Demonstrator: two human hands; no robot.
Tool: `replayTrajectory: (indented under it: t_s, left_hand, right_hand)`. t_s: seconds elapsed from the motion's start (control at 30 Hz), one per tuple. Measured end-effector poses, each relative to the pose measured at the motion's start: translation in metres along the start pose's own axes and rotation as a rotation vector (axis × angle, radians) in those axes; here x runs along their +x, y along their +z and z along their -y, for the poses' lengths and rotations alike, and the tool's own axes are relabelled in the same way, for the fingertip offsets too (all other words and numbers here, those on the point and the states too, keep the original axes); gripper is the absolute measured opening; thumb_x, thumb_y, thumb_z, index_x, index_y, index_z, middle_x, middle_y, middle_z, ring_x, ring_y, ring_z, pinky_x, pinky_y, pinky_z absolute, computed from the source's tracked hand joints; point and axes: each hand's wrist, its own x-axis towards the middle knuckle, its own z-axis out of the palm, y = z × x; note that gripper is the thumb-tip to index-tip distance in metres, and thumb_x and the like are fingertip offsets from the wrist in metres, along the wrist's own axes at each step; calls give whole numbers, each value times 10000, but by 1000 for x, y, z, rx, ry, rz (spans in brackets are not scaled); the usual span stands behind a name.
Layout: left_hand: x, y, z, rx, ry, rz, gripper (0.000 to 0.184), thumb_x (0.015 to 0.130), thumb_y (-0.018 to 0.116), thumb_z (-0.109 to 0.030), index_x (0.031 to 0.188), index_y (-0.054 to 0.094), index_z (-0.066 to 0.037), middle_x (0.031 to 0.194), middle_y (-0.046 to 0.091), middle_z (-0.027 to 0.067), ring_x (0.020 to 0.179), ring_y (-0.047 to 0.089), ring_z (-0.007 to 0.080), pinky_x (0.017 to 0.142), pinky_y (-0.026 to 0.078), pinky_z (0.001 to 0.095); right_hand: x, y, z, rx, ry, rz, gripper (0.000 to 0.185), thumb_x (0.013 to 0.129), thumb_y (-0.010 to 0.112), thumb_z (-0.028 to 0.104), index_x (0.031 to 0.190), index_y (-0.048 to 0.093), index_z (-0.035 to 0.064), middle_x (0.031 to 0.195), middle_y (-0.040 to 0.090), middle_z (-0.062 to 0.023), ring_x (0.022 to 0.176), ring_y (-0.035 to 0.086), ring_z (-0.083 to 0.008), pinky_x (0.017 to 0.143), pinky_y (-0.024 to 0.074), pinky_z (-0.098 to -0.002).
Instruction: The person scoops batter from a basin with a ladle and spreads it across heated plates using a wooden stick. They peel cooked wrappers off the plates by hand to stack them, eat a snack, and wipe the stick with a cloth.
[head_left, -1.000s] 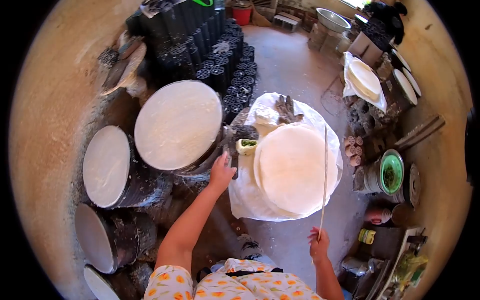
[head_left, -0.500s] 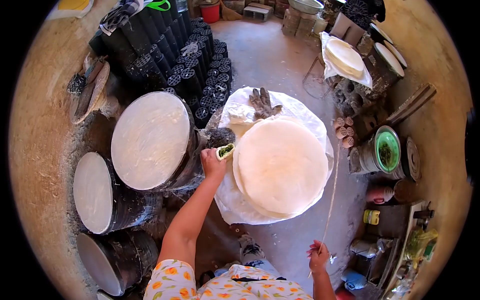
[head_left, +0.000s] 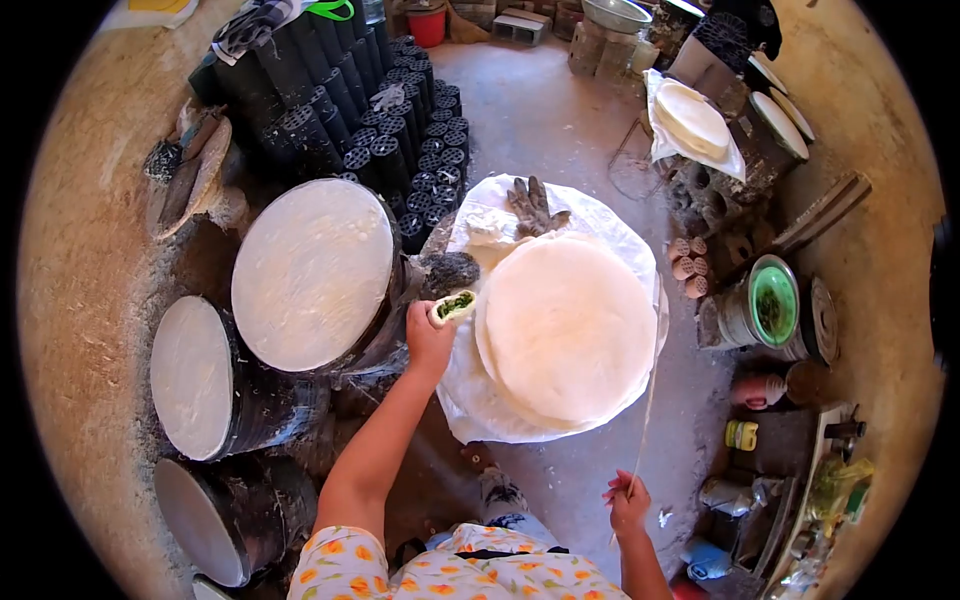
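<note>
My left hand (head_left: 427,338) is closed around a rolled wrap (head_left: 455,307), whose open end shows a green leafy filling. It is held just left of a stack of large, thin, round flatbreads (head_left: 570,330) lying on a white sheet (head_left: 468,405). Low on the right, my right hand (head_left: 629,502) grips a long thin stick (head_left: 648,415) that points up past the stack's right side. A dark glove (head_left: 535,207) rests on the sheet behind the flatbreads. Close to my left forearm is a large round griddle (head_left: 315,275) with a whitish top.
Two more round drums (head_left: 192,378) (head_left: 203,522) stand along the left. Behind them are stacked black perforated briquettes (head_left: 400,150). At the right are a green bowl (head_left: 775,300) and a cluttered shelf (head_left: 800,500). More flatbreads (head_left: 693,118) sit on a cloth at the back right.
My right hand has shifted slightly left and up with the stick. The wrap stays in my left hand, slightly further right in view. The whole view has shifted a little.
</note>
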Motion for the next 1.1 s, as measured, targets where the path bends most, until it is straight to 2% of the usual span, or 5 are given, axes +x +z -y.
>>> replayTrajectory:
  t_s: [0.2,0.33,0.47,0.57,1.1]
  left_hand:
    - [-47,-105,-108,-567,-32,105,328,726,619,67,1007,471,-16,1117,512,109,972,534,139,803,472,256]
    - [-76,-200,-175,-462,283,159,408,730,662,7,1076,452,-34,1094,512,174,977,547,209,840,468,332]
    - [-115,-290,-229,-518,317,390,522,743,736,-123,1160,424,-95,1133,514,260,1010,584,359,823,484,401]
    - [-134,-321,-244,-857,378,487,511,762,726,-122,1164,413,-81,1150,504,254,1027,576,342,848,480,417]
    - [-253,-399,-245,-1023,376,5,524,764,723,-169,1180,421,-70,1137,508,257,964,595,327,788,496,394]
  right_hand:
    - [16,15,24,-8,-99,78,314,811,378,-69,1071,546,-16,829,591,-102,591,592,-141,477,487,-240]
    - [36,33,32,39,-133,176,348,806,378,-93,1079,560,22,839,590,-91,612,591,-134,492,484,-236]
    - [53,64,51,68,-122,285,284,871,421,-57,1099,558,43,836,585,-71,598,575,-117,482,475,-229]
    - [61,91,69,62,-218,405,240,888,420,-45,1073,552,32,818,577,-64,591,567,-107,475,461,-220]
    - [6,219,108,-150,-429,954,304,843,378,-78,1083,541,17,821,570,-66,568,558,-113,442,432,-218]
